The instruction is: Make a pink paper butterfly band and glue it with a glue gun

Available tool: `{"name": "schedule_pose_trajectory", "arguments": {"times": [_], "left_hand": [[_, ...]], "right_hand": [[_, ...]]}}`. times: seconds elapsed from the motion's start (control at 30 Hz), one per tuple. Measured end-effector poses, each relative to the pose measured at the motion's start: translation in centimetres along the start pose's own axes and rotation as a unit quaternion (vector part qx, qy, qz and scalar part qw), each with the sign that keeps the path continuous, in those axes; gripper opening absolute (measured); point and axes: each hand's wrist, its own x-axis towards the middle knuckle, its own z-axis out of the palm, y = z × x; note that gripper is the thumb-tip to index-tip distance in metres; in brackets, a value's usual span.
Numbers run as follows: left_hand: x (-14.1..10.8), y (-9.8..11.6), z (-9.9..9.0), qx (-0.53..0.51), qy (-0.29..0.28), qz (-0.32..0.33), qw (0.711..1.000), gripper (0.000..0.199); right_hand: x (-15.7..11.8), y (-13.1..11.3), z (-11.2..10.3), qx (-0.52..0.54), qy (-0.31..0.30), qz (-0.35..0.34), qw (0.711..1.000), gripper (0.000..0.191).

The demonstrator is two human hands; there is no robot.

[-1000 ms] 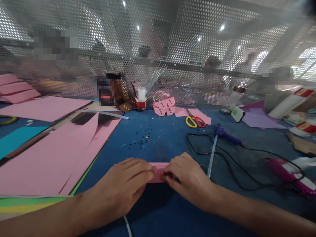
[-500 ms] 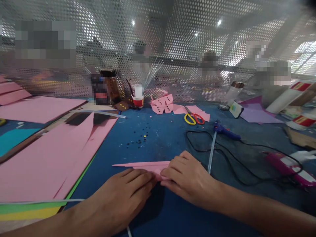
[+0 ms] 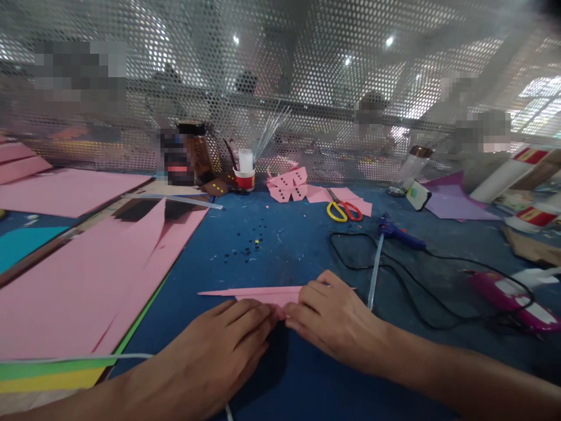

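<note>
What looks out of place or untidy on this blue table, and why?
Small black bits lie scattered on the table beyond the pink paper, a yellow one among them, like loose scraps. To their right, a black cord sprawls in an untidy loop near the glue gun.

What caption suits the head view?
Left hand and right hand hold a pink paper piece over a blue tabletop; scissors and glue gun lie beyond.

Our blue bench (image 3: 302,251) carries a glue gun (image 3: 405,237), a red-and-white cup (image 3: 245,179), pink paper scraps (image 3: 349,195) and black specks (image 3: 248,252).
</note>
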Motion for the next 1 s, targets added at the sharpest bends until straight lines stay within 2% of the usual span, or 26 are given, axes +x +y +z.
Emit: {"name": "schedule_pose_trajectory", "arguments": {"times": [0.13, 0.7, 0.83, 1.0], "left_hand": [[0.06, 0.14, -0.21, -0.006, 0.011, -0.011, 1.000, 0.035], [-0.24, 0.03, 0.52, -0.009, -0.016, -0.007, 1.000, 0.031], [-0.15, 0.05, 0.61, -0.014, -0.028, -0.006, 0.999, 0.031], [-0.13, 0.13, 0.52, -0.008, -0.043, -0.003, 0.999, 0.031]], "right_hand": [[-0.05, 0.00, 0.08, 0.001, 0.002, 0.003, 1.000, 0.019], [0.16, -0.26, -0.34, -0.024, -0.006, -0.005, 1.000, 0.017], [0.24, -0.45, -0.41, -0.023, 0.004, -0.019, 1.000, 0.018], [0.17, -0.39, -0.11, -0.019, -0.015, -0.044, 0.999, 0.011]]}}
